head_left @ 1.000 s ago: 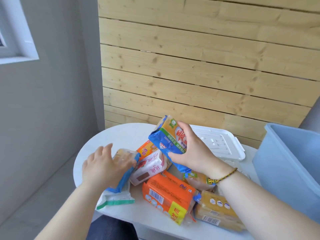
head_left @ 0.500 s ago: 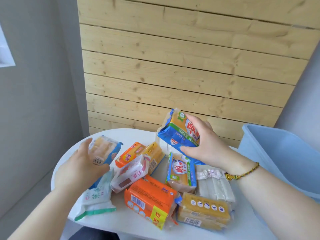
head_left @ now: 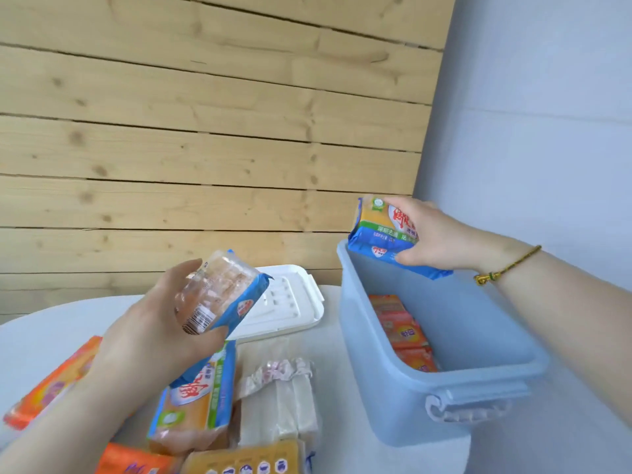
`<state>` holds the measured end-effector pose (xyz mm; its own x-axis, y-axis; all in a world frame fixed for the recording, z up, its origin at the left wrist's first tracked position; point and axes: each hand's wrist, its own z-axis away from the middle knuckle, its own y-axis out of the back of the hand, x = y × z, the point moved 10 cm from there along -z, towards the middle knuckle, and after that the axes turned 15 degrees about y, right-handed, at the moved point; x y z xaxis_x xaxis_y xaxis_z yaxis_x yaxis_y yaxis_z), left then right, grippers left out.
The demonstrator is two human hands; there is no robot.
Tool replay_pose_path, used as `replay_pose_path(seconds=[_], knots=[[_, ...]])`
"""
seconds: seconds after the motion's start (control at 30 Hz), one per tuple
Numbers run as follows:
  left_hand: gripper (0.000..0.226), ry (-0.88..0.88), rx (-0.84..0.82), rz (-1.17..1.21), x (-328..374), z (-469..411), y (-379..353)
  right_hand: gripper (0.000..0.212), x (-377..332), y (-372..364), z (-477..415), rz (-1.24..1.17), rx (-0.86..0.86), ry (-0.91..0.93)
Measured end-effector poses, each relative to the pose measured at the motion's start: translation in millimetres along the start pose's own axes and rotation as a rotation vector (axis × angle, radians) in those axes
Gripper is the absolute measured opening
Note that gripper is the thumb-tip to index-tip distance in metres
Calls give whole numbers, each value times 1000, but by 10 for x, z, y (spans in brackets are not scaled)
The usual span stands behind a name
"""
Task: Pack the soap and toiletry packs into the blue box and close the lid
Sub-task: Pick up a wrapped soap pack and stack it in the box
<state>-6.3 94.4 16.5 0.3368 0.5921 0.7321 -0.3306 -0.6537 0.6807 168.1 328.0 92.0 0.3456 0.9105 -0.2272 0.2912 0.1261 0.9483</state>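
The blue box (head_left: pixel 386 388) stands open on the right of the white table (head_left: pixel 41 333), with orange soap packs (head_left: pixel 402 331) lying inside. My right hand (head_left: pixel 434 236) grips a blue-and-yellow soap pack (head_left: pixel 378 230) above the box's far left corner. My left hand (head_left: pixel 154 330) holds a clear-and-blue soap pack (head_left: pixel 222 295) lifted over the table, left of the box. The white lid (head_left: pixel 290 302) lies flat behind it. More packs remain on the table: a blue-and-yellow one (head_left: pixel 195 405), a white bundle (head_left: pixel 284 408), orange ones (head_left: pixel 48 384) and a yellow one (head_left: pixel 249 461).
A wooden plank wall (head_left: pixel 205 148) runs behind the table, and a pale wall (head_left: pixel 530 131) is on the right. The box has a white latch handle (head_left: pixel 461 407) on its near end.
The view swung right, bringing the box's inside into sight. My right hand carried its pack rightward to above the box. My left hand lifted its pack off the table and moved it right.
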Motion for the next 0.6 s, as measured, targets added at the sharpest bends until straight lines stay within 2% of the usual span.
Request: replay_pose_path(seconds=[0.1, 0.17, 0.27, 0.4, 0.5, 0.6], knots=[[78, -54, -56, -13, 213, -74, -356, 77, 562, -334, 21, 156, -226, -96], [77, -82, -97, -11, 323, -136, -518, 73, 741, -620, 10, 223, -406, -90], [76, -104, -115, 6, 422, -245, -649, 78, 828, -970, -82, 264, -571, -51], [73, -142, -162, 64, 501, -319, -795, 86, 890, -1350, -254, 289, -645, -12], [77, -180, -183, 76, 514, -370, -875, 82, 952, -1553, -328, 308, -647, 9], [76, -188, -221, 83, 529, -447, -955, 88, 1000, -1658, -337, 283, -621, 11]])
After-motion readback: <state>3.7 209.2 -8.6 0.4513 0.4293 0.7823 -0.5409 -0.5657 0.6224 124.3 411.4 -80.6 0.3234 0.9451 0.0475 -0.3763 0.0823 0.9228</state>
